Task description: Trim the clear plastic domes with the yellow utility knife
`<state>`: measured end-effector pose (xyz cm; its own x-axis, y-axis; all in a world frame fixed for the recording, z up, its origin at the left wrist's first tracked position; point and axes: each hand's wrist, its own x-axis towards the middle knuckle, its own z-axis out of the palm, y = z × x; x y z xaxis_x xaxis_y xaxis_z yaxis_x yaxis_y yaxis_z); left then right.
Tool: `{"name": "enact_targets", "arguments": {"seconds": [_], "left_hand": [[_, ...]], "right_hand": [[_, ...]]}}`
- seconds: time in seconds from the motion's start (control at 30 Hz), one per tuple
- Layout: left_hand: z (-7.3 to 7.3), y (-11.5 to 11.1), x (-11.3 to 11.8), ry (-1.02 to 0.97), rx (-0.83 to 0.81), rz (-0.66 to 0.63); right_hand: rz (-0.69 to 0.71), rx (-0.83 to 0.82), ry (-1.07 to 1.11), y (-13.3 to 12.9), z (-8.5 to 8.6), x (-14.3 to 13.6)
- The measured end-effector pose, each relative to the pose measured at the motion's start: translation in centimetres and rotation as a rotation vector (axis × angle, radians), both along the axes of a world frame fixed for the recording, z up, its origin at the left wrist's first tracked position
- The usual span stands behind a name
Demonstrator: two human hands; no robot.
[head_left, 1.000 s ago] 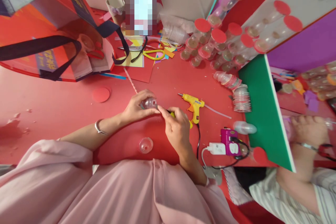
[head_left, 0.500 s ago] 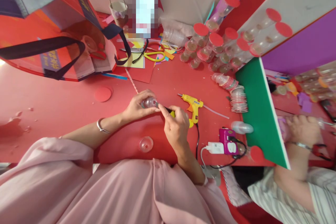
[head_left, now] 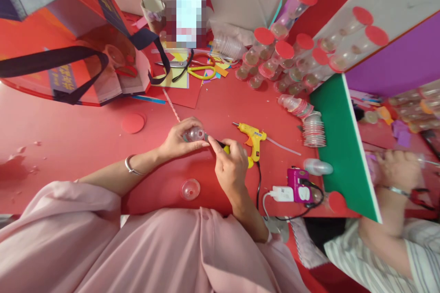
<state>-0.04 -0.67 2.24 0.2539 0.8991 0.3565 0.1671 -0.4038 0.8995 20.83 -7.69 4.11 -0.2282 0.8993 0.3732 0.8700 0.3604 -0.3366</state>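
1. Left fingers (head_left: 196,122) grip a clear plastic cup (head_left: 194,134), frame centre.
2. Right hand (head_left: 231,165) holds a black-and-yellow tool (head_left: 226,149) against it; work appears unfinished.
3. Second cup (head_left: 190,189) lies loose, lower centre; red-capped assemblies (head_left: 284,49) stand complete, upper right.

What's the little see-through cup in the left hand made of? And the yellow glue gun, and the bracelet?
Little cup: probably thin, shiny plastic; it's clear and catches the light.
Glue gun: likely hard, smooth plastic, its body solid yellow, with a metal-looking tip.
Bracelet: seems polished metal, silvery with a bright shine, though I can't be sure.
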Motion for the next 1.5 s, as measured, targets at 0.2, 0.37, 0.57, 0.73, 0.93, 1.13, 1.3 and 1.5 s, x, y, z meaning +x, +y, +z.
{"name": "enact_targets", "arguments": {"seconds": [0.2,0.37,0.57,0.73,0.93,1.13,1.3,1.5], "left_hand": [[-0.27,0.04,-0.01,-0.05,-0.052,-0.01],[-0.5,0.0,-0.07,-0.078,-0.084,-0.02],[-0.75,0.13,-0.25,-0.118,-0.113,-0.005],[-0.78,0.35,-0.3,-0.073,-0.023,-0.041],[-0.72,0.39,-0.32,-0.06,0.006,-0.034],[-0.65,0.3,-0.26,-0.058,-0.004,-0.01],[-0.45,0.29,-0.18,-0.05,0.013,-0.001],[-0.39,0.3,-0.22,-0.026,0.037,0.008]], "right_hand": [[0.046,-0.053,0.049,-0.14,0.17,0.05],[0.06,-0.106,0.093,-0.07,0.38,0.14],[0.071,-0.108,0.146,-0.03,0.36,0.41],[0.061,-0.086,0.14,0.04,0.48,0.36],[0.075,-0.058,0.117,0.02,0.52,0.35],[0.074,-0.047,0.107,-0.04,0.37,0.38],[0.068,-0.043,0.086,-0.11,0.31,0.32],[0.063,-0.02,0.068,-0.07,0.37,0.35]]}}
